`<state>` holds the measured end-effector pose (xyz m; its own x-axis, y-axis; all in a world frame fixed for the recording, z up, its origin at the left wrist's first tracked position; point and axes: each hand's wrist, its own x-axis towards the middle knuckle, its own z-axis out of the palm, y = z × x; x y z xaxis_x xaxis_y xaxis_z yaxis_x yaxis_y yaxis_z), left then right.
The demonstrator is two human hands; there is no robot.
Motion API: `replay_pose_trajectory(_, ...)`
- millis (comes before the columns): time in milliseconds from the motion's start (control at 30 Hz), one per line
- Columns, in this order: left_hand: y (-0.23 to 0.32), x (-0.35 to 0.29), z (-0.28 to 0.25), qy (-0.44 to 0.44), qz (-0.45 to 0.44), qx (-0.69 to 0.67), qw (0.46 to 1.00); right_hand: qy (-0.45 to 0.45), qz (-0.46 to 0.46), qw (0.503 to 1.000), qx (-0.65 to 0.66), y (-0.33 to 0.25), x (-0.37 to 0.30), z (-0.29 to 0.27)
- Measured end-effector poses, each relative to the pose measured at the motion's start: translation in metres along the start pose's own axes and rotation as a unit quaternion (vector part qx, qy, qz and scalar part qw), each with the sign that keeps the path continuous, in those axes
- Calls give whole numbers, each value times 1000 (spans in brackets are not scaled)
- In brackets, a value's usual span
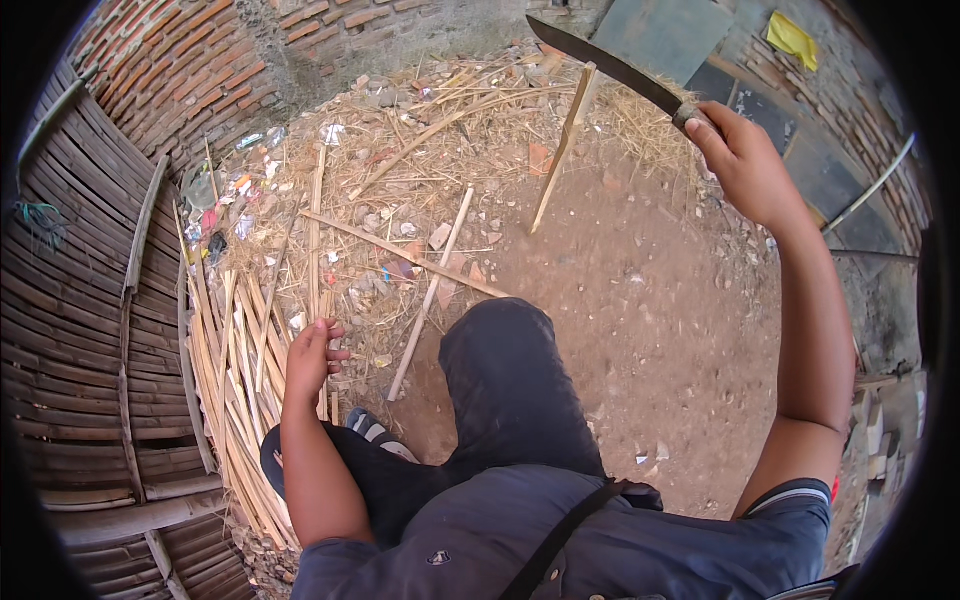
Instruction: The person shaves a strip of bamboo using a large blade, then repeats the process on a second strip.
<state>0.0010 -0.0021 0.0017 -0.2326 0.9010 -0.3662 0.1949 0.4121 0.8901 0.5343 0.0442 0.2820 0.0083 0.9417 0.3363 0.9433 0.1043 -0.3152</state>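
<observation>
My right hand (738, 160) is raised at the upper right, closed round the handle of a machete (620, 75). Its long dark blade points up and to the left. Just below the blade, a narrow split stick (563, 150) is upright or nearly so, its lower end near the bare soil; whether it touches the ground I cannot tell. My left hand (315, 355) is low on the left with fingers loosely bent and apart, and no held thing shows in it. Beneath it passes a long thin strip (317, 230), beside a pile of pale split strips (240, 375).
Two crossing sticks (432, 295) lie in front of my bent knee (505, 350). Straw and litter (400, 120) cover the ground toward the brick wall (190, 70). A slatted bamboo panel (80, 320) borders the left. Dark boards (830, 170) lean at the right.
</observation>
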Motion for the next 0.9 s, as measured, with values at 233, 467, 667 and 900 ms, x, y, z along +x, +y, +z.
replay_pose_trajectory(233, -3, -1, -7, -8, 2, -27, 1000, 145, 55, 984, 85, 5, -19, -73)
replay_pose_trajectory(467, -5, -1, -1, -20, -3, -12, 1000, -8, 84, 993, 81, 22, 27, 27)
replay_pose_trajectory(667, -2, 1, 2, -12, -6, -17, 1000, 15, 98, 994, 55, 25, 52, 25)
replay_pose_trajectory(900, -3, 2, 1, -15, 4, -16, 1000, 90, 72, 990, 80, 39, 61, 26)
